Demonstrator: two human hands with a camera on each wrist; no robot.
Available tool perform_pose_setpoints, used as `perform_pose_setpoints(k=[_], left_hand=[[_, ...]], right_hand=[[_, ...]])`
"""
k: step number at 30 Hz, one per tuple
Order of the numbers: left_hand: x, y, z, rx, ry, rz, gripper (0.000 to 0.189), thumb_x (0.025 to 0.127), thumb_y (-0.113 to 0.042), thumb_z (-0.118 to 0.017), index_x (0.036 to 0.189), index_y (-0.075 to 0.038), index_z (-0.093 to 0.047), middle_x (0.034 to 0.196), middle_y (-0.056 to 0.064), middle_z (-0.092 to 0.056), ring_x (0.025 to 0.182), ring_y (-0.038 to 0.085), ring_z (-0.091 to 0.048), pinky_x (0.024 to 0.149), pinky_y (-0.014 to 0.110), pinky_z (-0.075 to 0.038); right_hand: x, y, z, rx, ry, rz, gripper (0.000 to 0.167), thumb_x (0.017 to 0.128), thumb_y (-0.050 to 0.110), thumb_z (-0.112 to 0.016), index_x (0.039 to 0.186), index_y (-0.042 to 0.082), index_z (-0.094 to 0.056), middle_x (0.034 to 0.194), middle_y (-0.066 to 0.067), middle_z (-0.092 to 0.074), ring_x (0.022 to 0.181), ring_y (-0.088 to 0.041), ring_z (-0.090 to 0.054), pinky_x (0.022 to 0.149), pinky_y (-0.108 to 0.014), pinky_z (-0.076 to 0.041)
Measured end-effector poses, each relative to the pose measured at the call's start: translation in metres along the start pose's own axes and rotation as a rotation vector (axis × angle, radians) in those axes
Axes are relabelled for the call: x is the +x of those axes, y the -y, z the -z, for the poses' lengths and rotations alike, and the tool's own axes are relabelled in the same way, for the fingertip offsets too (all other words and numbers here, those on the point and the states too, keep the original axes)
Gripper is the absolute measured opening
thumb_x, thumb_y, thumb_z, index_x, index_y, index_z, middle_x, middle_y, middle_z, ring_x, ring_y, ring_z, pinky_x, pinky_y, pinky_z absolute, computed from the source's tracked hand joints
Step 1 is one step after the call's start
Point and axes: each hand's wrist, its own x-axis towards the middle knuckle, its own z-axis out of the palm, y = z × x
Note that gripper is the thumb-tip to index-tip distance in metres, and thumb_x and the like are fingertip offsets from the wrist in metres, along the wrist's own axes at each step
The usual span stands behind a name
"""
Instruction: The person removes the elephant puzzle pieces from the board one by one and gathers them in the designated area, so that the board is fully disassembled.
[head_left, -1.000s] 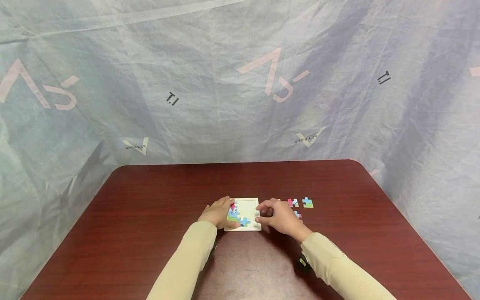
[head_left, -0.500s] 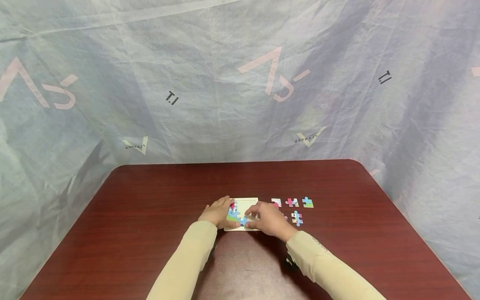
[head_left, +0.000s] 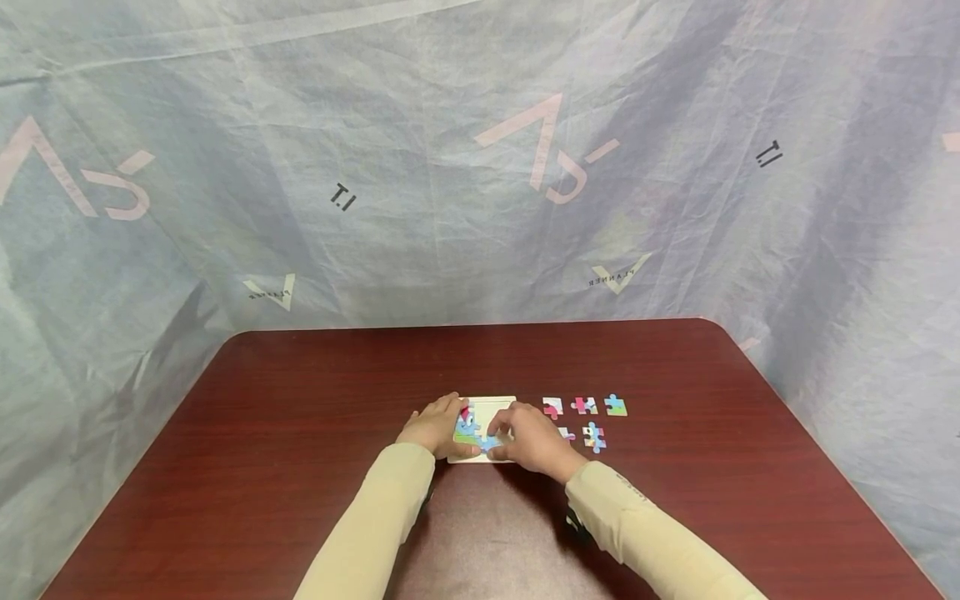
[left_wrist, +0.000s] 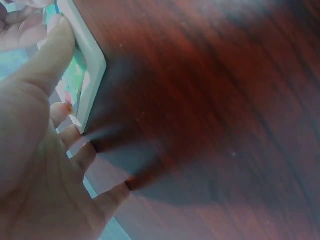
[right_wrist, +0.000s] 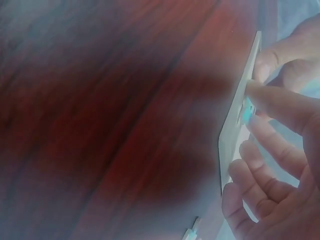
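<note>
A pale puzzle tray (head_left: pixel 491 408) lies on the table, with joined blue, green and red pieces along its left side. My left hand (head_left: pixel 433 427) rests over the tray's left edge, its thumb (left_wrist: pixel 59 47) lying straight across the rim. Some of its other fingertips touch the table beside the tray. My right hand (head_left: pixel 531 437) is over the tray's lower right part. It pinches a small blue puzzle piece (right_wrist: pixel 247 114) between thumb and index finger, and the other fingers hang loosely curled. Much of that piece is hidden by the fingertips.
Right of the tray lie several loose puzzle pieces: a pink and white one (head_left: pixel 552 407), a red one (head_left: pixel 584 405), a blue and green one (head_left: pixel 616 405) and a blue and white one (head_left: pixel 595 437). Another is partly behind my right hand. A grey cloth (head_left: pixel 450 208) hangs behind the table (head_left: pixel 337 375).
My right hand has moved left from the tray's right edge onto the blue piece in the tray, uncovering loose pieces on the right. The left hand has stayed in place.
</note>
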Motion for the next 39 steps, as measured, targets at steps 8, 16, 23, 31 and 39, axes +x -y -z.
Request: perform_pose_setpoints(k=[8, 16, 23, 31, 39], left_hand=[[-0.001, -0.001, 0.000, 0.009, -0.012, -0.007, 0.082, 0.090, -0.038, -0.078, 0.153, -0.004, -0.039, 0.162, 0.018, -0.033, 0.149, 0.036, -0.031, 0.117, 0.062, -0.025], [-0.002, 0.000, 0.000, 0.014, -0.010, -0.008, 0.082, 0.090, -0.039, -0.078, 0.154, -0.004, -0.040, 0.162, 0.018, -0.033, 0.149, 0.036, -0.031, 0.117, 0.062, -0.025], [-0.002, 0.000, -0.001, 0.012, -0.018, -0.011, 0.081, 0.090, -0.038, -0.079, 0.153, -0.004, -0.041, 0.161, 0.018, -0.033, 0.148, 0.036, -0.031, 0.117, 0.062, -0.026], [-0.002, -0.001, -0.001, 0.025, -0.010, -0.010, 0.081, 0.090, -0.039, -0.078, 0.153, -0.004, -0.041, 0.161, 0.018, -0.034, 0.149, 0.036, -0.031, 0.117, 0.062, -0.026], [-0.002, -0.001, 0.000, 0.021, -0.002, -0.005, 0.081, 0.091, -0.039, -0.078, 0.154, -0.005, -0.040, 0.162, 0.018, -0.032, 0.149, 0.036, -0.030, 0.117, 0.062, -0.025]], right_hand=[[0.001, 0.003, 0.000, 0.008, -0.029, -0.007, 0.027, 0.072, 0.011, -0.092, 0.086, 0.012, -0.070, 0.085, -0.002, -0.060, 0.080, -0.018, -0.056, 0.067, -0.036, -0.047], [-0.001, 0.001, 0.001, -0.015, -0.014, 0.002, 0.023, 0.075, 0.014, -0.091, 0.092, 0.009, -0.076, 0.088, -0.003, -0.063, 0.082, -0.018, -0.056, 0.068, -0.034, -0.047], [-0.001, -0.003, 0.005, -0.042, -0.038, -0.007, 0.024, 0.075, 0.016, -0.092, 0.086, 0.012, -0.071, 0.087, -0.002, -0.060, 0.082, -0.017, -0.055, 0.064, -0.033, -0.047], [-0.001, -0.009, 0.009, -0.052, -0.021, 0.005, 0.020, 0.081, 0.012, -0.086, 0.099, 0.009, -0.078, 0.092, -0.004, -0.064, 0.085, -0.021, -0.060, 0.068, -0.039, -0.052], [0.000, -0.009, 0.012, -0.094, 0.021, 0.003, 0.025, 0.080, 0.019, -0.088, 0.102, 0.011, -0.079, 0.100, -0.004, -0.065, 0.090, -0.021, -0.058, 0.075, -0.042, -0.052]])
